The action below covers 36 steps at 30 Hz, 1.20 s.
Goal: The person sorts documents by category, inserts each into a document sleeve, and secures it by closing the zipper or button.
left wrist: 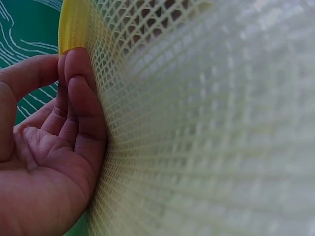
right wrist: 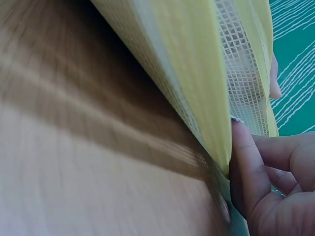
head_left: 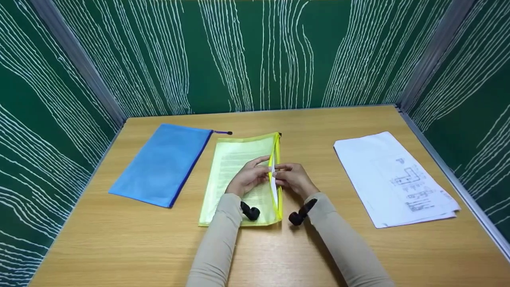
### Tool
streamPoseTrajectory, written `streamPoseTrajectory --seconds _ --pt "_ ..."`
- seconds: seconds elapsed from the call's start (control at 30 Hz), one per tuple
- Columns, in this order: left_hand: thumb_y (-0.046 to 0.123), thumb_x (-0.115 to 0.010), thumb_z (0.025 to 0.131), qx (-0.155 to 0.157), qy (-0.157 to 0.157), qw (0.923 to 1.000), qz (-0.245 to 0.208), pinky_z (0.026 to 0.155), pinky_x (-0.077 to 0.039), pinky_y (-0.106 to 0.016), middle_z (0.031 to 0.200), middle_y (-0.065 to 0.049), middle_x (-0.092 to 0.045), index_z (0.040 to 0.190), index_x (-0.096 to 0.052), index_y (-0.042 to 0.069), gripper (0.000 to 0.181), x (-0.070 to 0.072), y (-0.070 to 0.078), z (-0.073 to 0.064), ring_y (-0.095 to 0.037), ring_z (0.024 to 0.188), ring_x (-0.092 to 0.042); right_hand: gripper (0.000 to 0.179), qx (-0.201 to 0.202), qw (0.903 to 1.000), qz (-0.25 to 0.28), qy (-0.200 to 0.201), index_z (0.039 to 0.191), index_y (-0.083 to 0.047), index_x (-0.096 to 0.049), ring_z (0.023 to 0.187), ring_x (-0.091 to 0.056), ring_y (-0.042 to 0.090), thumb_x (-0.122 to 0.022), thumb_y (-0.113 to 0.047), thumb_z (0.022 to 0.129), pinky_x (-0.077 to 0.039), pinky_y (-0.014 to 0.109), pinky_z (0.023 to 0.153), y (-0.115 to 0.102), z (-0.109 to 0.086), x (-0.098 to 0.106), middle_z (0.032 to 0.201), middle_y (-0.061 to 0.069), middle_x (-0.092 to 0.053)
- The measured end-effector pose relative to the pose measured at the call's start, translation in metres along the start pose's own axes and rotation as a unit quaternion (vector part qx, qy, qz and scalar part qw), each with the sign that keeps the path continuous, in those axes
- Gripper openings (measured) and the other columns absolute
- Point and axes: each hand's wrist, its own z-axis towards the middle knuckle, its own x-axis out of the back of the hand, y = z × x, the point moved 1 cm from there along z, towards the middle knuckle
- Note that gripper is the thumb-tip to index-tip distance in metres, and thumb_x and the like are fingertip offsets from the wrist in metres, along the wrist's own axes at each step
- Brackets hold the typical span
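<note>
A yellow mesh zip pouch [head_left: 245, 146] lies in the middle of the table, its zip side on the right parted. White printed paper [head_left: 274, 186] shows inside the opening and through the mesh. My left hand [head_left: 250, 175] pinches the upper layer's yellow zip edge [left wrist: 74, 29] between thumb and fingers. At the opposite edge, my right hand [head_left: 294, 178] grips the lower zip band [right wrist: 209, 88], with fingertips at the opening. Part of the right hand's grip is hidden behind the band in the right wrist view.
A blue zip pouch [head_left: 163, 163] with a dark blue zip edge lies on the left of the wooden table [head_left: 119, 239]. Stacked white sheets [head_left: 370, 171] with a printed drawing lie on the right. Green panels [head_left: 255, 56] with white lines enclose the back and sides.
</note>
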Motion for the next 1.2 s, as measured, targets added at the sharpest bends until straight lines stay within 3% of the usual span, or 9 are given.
streamPoseTrajectory --seconds 0.6,0.8,1.0,1.2 --pt "0.009 -0.062 0.091 0.012 -0.008 0.9999 -0.006 0.064 -0.05 -0.023 0.089 -0.003 -0.064 0.145 -0.042 0.014 0.057 0.0 -0.002 0.001 -0.011 0.067 -0.057 0.039 0.027 0.9988 -0.026 -0.032 0.124 0.012 -0.056 0.072 -0.068 0.014 -0.064 0.003 0.087 -0.058 0.026 0.07 -0.002 -0.006 0.005 0.095 0.011 -0.065" --pt "0.01 -0.061 0.092 0.007 -0.019 0.9998 0.009 0.066 -0.05 -0.023 0.08 -0.001 -0.063 0.146 -0.04 0.012 0.057 0.0 -0.003 0.001 -0.012 0.068 -0.057 0.038 0.028 0.9985 -0.022 -0.04 0.126 0.01 -0.056 0.075 -0.069 0.016 -0.062 0.001 0.089 -0.059 0.029 0.073 -0.003 -0.007 0.011 0.094 0.011 -0.067" --pt "0.008 -0.059 0.092 0.011 -0.023 0.9994 0.025 0.067 -0.051 -0.024 0.078 -0.001 -0.062 0.145 -0.04 0.011 0.057 -0.001 -0.002 0.0 -0.012 0.069 -0.057 0.035 0.024 0.9986 -0.034 -0.034 0.125 0.008 -0.057 0.075 -0.068 0.015 -0.059 -0.002 0.092 -0.059 0.029 0.07 -0.005 -0.009 0.017 0.089 0.009 -0.067" --pt "0.003 -0.057 0.091 0.01 -0.04 0.9983 0.041 0.065 -0.051 -0.023 0.075 -0.002 -0.06 0.146 -0.037 0.007 0.059 -0.004 -0.003 0.001 -0.013 0.067 -0.059 0.034 0.012 0.9983 -0.052 -0.023 0.125 0.006 -0.057 0.078 -0.067 0.015 -0.058 -0.005 0.093 -0.058 0.03 0.074 -0.009 -0.007 0.026 0.094 0.01 -0.067"
